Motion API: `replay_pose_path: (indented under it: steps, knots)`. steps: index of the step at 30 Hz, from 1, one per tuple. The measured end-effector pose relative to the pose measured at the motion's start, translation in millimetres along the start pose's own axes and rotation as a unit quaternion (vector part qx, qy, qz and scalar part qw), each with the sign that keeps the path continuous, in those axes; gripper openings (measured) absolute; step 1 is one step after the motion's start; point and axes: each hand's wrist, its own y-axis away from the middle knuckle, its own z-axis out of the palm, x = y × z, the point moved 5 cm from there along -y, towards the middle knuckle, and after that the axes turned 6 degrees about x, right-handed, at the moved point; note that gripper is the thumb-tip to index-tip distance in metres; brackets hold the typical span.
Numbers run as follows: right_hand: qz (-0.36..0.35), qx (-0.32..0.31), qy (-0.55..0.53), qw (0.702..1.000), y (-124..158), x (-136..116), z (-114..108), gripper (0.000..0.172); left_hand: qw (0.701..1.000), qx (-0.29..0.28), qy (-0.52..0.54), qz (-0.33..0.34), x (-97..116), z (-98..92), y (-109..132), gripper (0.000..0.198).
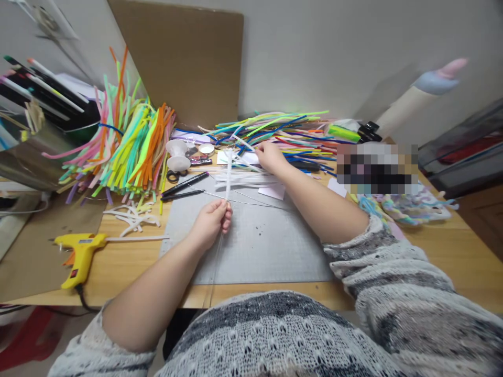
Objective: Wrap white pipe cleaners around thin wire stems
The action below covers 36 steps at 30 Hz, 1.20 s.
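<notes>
My left hand [212,222] is closed over the grey mat, its thumb and fingers pinching the lower end of a white pipe cleaner strip [228,175] that stands upright. Thin metal wires [251,202] cross at the pinch and spread to both sides; more strands hang below the hand. Farther back, my right hand [269,157] is closed in a pinch at the end of a short white pipe cleaner [244,143], which slants up to the left near the strip's top. Its fingertips are partly hidden. White pipe cleaners [251,180] lie on the mat between the hands.
A yellow glue gun [80,256] lies at left, near white pipe cleaner pieces [135,217]. Black pens [184,186], scissors [173,177] and a clear spool [178,154] sit behind the grey mat [267,246]. Colourful pipe cleaners [133,141] stand left; others [291,136] lie at the back.
</notes>
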Motion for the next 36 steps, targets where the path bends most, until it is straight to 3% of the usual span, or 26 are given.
replay_pose_path:
  steps: [2, 4, 6, 9, 11, 13, 15, 18, 21, 26, 29, 33, 36]
  knots:
    - [-0.026, 0.036, -0.028, 0.999, 3, -10, -21, 0.025, 0.999, -0.024, 0.035, -0.029, 1, 3.6, 3, 0.026]
    - [-0.11, 0.097, -0.106, 0.983, 14, -30, -52, 0.025, 0.996, -0.041, 0.06, -0.055, 2, 7.5, 7, 0.025]
    - [-0.185, 0.114, -0.138, 0.966, 34, -51, -82, 0.024, 0.994, -0.053, 0.07, -0.066, 3, 10.7, 10, 0.024]
    - [-0.257, 0.08, -0.129, 0.955, 73, -76, -116, 0.028, 0.994, -0.064, 0.07, -0.06, 4, 12.9, 12, 0.023]
    - [-0.295, 0.03, -0.083, 0.951, 100, -84, -126, 0.028, 0.994, -0.066, 0.069, -0.056, 4, 12.7, 12, 0.022]
    - [-0.341, -0.023, -0.01, 0.94, 126, -85, -124, 0.026, 0.994, -0.06, 0.063, -0.067, 2, 11.9, 11, 0.02]
    - [-0.383, -0.038, 0.053, 0.921, 146, -80, -117, 0.024, 0.994, -0.054, 0.049, -0.085, -1, 12.1, 12, 0.018]
    - [-0.413, -0.018, 0.123, 0.902, 164, -68, -103, 0.023, 0.993, -0.064, 0.026, -0.097, -5, 17.3, 15, 0.018]
    - [-0.399, -0.01, 0.165, 0.902, 173, -61, -86, 0.021, 0.992, -0.074, 0.043, -0.088, -9, 25.2, 20, 0.022]
    - [-0.368, -0.074, 0.117, 0.919, 188, -62, -54, 0.02, 0.994, -0.054, 0.054, -0.08, -20, 32.9, 26, 0.026]
    - [-0.383, -0.079, 0.089, 0.916, 196, -63, -46, 0.021, 0.995, -0.058, 0.042, -0.066, -23, 34.9, 28, 0.027]
    - [-0.39, -0.049, 0.047, 0.918, 192, -58, -58, 0.024, 0.997, -0.059, 0.015, -0.036, -19, 33.1, 27, 0.025]
    - [-0.371, -0.032, -0.002, 0.928, 184, -54, -73, 0.022, 0.997, -0.056, 0.006, -0.054, -17, 31.9, 27, 0.025]
